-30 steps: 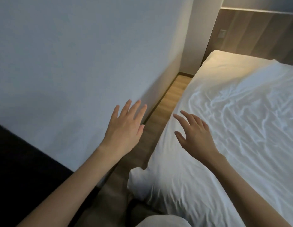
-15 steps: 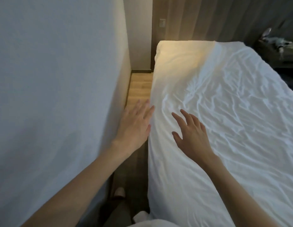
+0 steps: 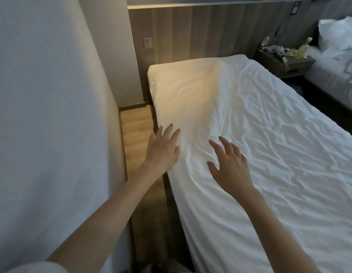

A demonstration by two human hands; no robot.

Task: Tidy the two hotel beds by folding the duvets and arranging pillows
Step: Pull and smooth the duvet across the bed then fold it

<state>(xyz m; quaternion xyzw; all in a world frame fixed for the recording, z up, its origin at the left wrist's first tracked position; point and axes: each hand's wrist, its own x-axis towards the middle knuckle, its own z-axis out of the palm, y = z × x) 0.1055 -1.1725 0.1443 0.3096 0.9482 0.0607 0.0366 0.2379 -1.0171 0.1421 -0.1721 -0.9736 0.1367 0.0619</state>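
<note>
- The left hand (image 3: 163, 150) is flat and wide open, fingers spread, gripping nothing; it lies over the left edge of the near bed (image 3: 279, 174), and I cannot tell whether the palm touches the cloth or hovers just above it
- The right hand (image 3: 229, 168) is also open, fingers fanned, and empty, over the bed just inside that edge and apart from the left hand
- The sheet (image 3: 250, 115) on the bed is bare and creased all over; no duvet or pillow lies on this bed
- The step in hand looks like smoothing the sheet: press lightly with flat palms and sweep from the bed's middle out to its edges, so the creases run off rather than bunch
- Keep the fingers straight; curled fingertips would likely drag the cloth into new ridges
- A strip of wooden floor (image 3: 135, 131) and a pale wall (image 3: 43, 115) lie left of the bed, so there is little room to stand
- A panelled headboard (image 3: 210, 32) rises behind the bed's head, and a cluttered nightstand (image 3: 285, 65) stands to the bed's right
- Further right of the bed, the second bed (image 3: 329, 79) carries a heap of white bedding (image 3: 340, 34); I cannot tell whether it is duvet or pillows
</note>
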